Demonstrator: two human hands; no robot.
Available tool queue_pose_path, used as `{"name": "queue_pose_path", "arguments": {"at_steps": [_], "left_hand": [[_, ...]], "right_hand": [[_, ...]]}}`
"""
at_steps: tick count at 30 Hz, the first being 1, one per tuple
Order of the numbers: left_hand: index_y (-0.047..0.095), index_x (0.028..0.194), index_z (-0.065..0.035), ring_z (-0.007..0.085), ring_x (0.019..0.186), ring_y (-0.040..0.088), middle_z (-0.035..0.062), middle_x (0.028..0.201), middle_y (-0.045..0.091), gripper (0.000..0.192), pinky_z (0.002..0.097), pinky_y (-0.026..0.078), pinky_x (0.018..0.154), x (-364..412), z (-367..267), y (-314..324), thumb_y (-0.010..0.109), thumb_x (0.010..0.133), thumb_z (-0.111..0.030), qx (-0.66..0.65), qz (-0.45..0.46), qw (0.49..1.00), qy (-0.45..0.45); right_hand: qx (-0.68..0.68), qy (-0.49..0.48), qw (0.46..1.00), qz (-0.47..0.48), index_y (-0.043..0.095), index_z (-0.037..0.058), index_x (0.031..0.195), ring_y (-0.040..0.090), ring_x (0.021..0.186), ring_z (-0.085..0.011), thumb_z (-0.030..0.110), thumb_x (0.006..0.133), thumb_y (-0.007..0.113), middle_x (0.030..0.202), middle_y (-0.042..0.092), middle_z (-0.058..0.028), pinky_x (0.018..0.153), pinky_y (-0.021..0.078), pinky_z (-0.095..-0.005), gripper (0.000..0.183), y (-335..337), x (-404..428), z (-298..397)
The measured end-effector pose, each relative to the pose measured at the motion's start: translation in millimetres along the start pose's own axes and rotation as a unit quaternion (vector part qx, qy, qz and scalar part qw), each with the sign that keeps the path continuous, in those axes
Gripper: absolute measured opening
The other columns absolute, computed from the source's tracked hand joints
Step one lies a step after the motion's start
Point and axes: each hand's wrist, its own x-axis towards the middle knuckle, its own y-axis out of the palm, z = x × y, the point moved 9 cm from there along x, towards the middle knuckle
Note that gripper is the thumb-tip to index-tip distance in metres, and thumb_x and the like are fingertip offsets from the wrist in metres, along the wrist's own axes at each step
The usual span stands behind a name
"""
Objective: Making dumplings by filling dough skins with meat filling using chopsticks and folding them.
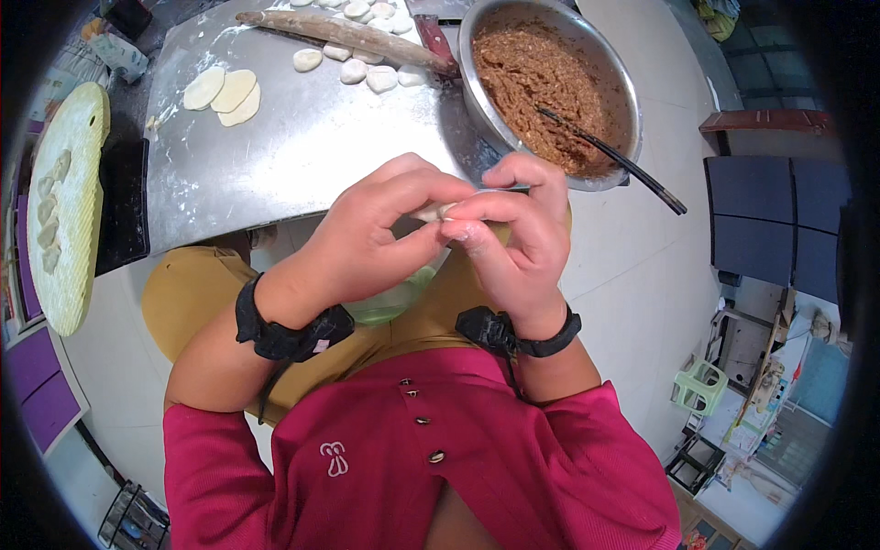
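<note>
Both of my hands meet over my lap, just in front of the metal tabletop's near edge. Between the fingertips of my left hand [385, 230] and my right hand [519, 234] is a small dumpling [434, 212], mostly hidden by the fingers. My right thumb carries a dusting of flour. Beyond my right hand stands a steel bowl [474, 110] of brown minced filling [543, 82], with dark chopsticks [612, 155] resting in it. Three flat dough wrappers [234, 93] lie overlapping on the tabletop [227, 172] at the far left.
A floured wooden rolling pin [344, 33] lies across the back, with several dough pieces [381, 79] around it. At the left, a pale round board [75, 206] holds a row of several finished dumplings [48, 213]. A green stool [700, 385] stands on the floor at the right.
</note>
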Motion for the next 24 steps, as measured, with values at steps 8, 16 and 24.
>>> {"name": "queue_pose_path", "arguments": {"at_steps": [8,16,24], "left_hand": [[0.06,0.1,-0.0035,0.0168,0.078,0.055,0.0068,0.087,0.054,0.025,0.0266,0.046,0.071,0.3,0.4,2.9,0.062,0.076,-0.006,-0.018,0.016,1.0,0.006],[0.059,0.103,-0.0036,0.0132,0.08,0.055,0.005,0.092,0.057,0.023,0.0258,0.046,0.073,-2.0,1.7,7.4,0.061,0.08,-0.007,-0.052,0.028,0.998,-0.014],[0.057,0.112,-0.0016,0.0048,0.084,0.053,-0.0005,0.094,0.06,0.029,0.0199,0.044,0.073,-10.7,26.9,19.5,0.062,0.085,-0.011,-0.325,0.052,0.922,-0.206]], "right_hand": [[0.06,0.01,0.998,0.007,0.069,0.016,0.078,0.047,0.083,-0.0171,0.021,0.064,0.075,0.091,0.053,-0.0018,0.079,0.0292,-0.0313,0.016,2.6,1.9,-0.2],[0.097,0.036,0.995,0.012,0.07,0.0133,0.082,0.048,0.085,-0.0176,0.021,0.065,0.075,0.093,0.054,-0.0033,0.081,0.0314,-0.0315,0.02,7.2,0.6,-6.0],[0.108,0.039,0.993,0.017,0.07,0.0103,0.091,0.047,0.086,-0.0183,0.019,0.071,0.071,0.097,0.054,-0.0061,0.081,0.0346,-0.0302,0.022,8.3,-0.5,-8.4]]}}
